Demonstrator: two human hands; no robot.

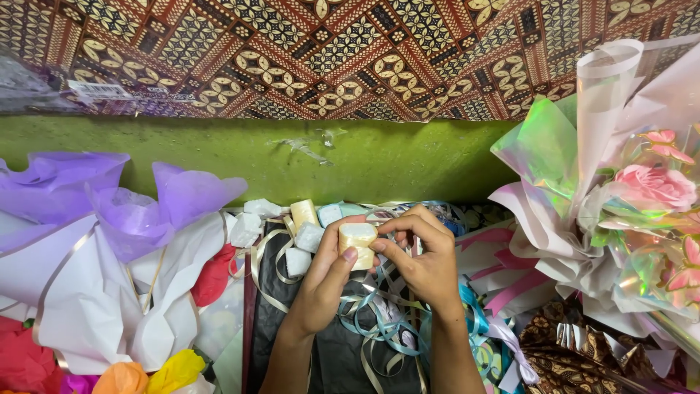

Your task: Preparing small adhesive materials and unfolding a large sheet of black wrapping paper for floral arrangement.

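Forearms: both rise from the bottom edge, nearest the camera, over a black sheet (328,357) strewn with ribbons.
Roll in hand: a small cream roll of tape or ribbon (357,241), held up at the middle of the view between both hands, above the black sheet.
Left hand (324,281): fingers curled, thumb pressed on the roll's front face, pinching it from the left.
Right hand (423,259): fingers bent over the roll's top and right side, fingertips touching it, gripping it.
Ribbons: pale blue ribbon (379,321) and cream ribbon (266,252) tangled just below and beside the hands.
Other rolls: white and cream rolls (302,215) lying just behind the left hand.
Left side: white and purple wrapping paper (109,248).
Right side: bouquet with a pink rose (652,186) in iridescent wrap.
Behind: green ledge (364,157), batik cloth (350,55) above.
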